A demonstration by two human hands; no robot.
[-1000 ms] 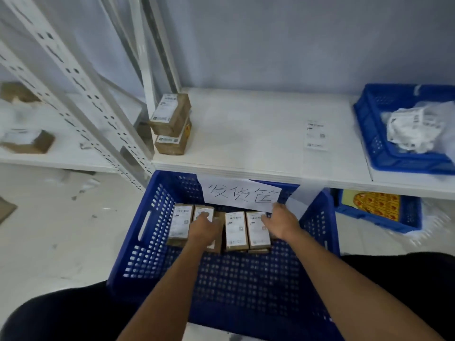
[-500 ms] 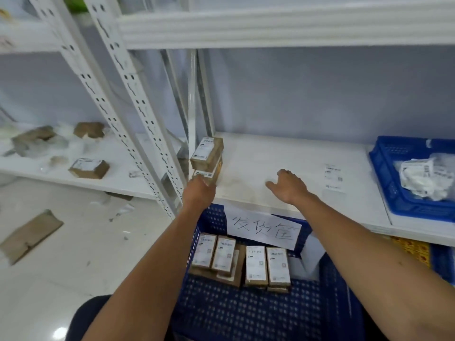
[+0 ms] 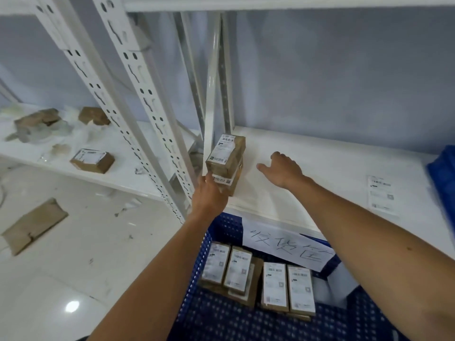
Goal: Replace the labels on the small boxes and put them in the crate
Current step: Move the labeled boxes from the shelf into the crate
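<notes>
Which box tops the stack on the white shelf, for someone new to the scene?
Find the white shelf above the blue crate, then the upright post at its left end. Two brown boxes are stacked beside it; the top box sits skewed on the lower box, white label up.

I see left hand at the lower of two stacked boxes on the shelf, fingers hidden. Right hand spread open beside them. Labelled boxes sit in blue crate below.
</notes>
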